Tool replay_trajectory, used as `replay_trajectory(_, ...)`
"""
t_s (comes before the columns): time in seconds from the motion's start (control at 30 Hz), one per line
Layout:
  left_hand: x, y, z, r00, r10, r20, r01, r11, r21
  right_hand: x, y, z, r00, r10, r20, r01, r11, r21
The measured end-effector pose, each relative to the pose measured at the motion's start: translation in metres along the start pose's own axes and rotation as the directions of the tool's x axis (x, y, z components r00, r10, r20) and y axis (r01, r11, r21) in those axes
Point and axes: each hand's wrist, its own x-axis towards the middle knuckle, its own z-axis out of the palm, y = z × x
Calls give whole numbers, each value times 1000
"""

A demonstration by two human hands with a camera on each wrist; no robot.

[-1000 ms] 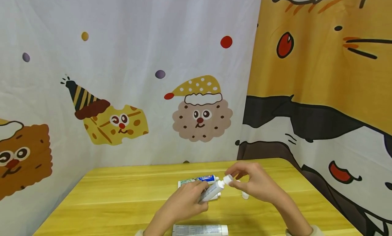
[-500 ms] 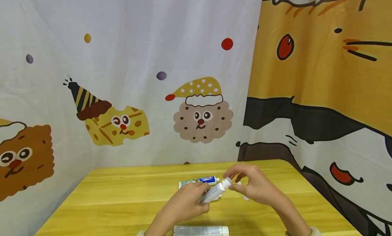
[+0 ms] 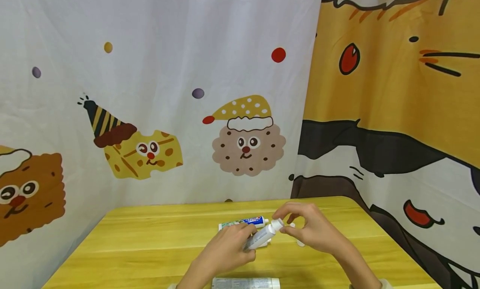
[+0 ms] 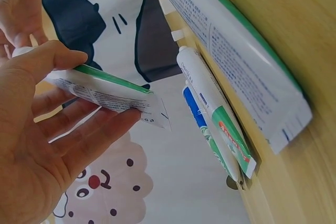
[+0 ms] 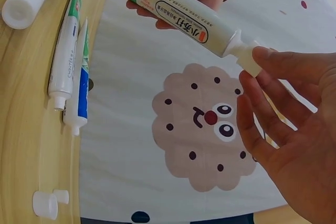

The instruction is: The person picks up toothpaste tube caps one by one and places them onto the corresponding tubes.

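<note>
White plastic marks the cap (image 5: 249, 60) at the nozzle end of the toothpaste tube (image 5: 184, 19), and we attend chiefly to this join. In the head view we find the tube low and just right of centre, raised above the yellow table (image 3: 142, 239), its long axis sloping from lower left to upper right, with the cap at its upper end. In the right wrist view the same axis descends from upper left to right of centre, and the cap roughly continues its line; how far it is seated we cannot tell. We note the right hand (image 3: 309, 226) nearer the cap, pinching it between thumb and fingertip, its index finger arched above and its forearm rising from the lower right. We see the left hand (image 3: 230, 247) grasping the tube's body, thumb on one side and fingers on the other, its forearm entering at the bottom edge. At lower left of the right wrist view, we note a large loose cap (image 5: 45, 204).
</note>
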Motion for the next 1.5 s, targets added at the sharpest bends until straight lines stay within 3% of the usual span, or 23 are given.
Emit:
replay_trajectory(0.5, 0, -1, 2, 1000, 8, 2, -8, 1000, 15, 0, 2, 3, 1000, 8, 15, -8, 999, -33)
replay_trajectory(1.07, 1, -2, 3, 1000, 3, 5, -3, 1000, 23, 1, 0, 3, 992, 109, 56, -104, 991, -80)
replay_trajectory(1.5, -1, 2, 1, 1000, 22, -20, -22, 999, 34, 1, -1, 4, 984, 177, 17, -173, 975, -141)
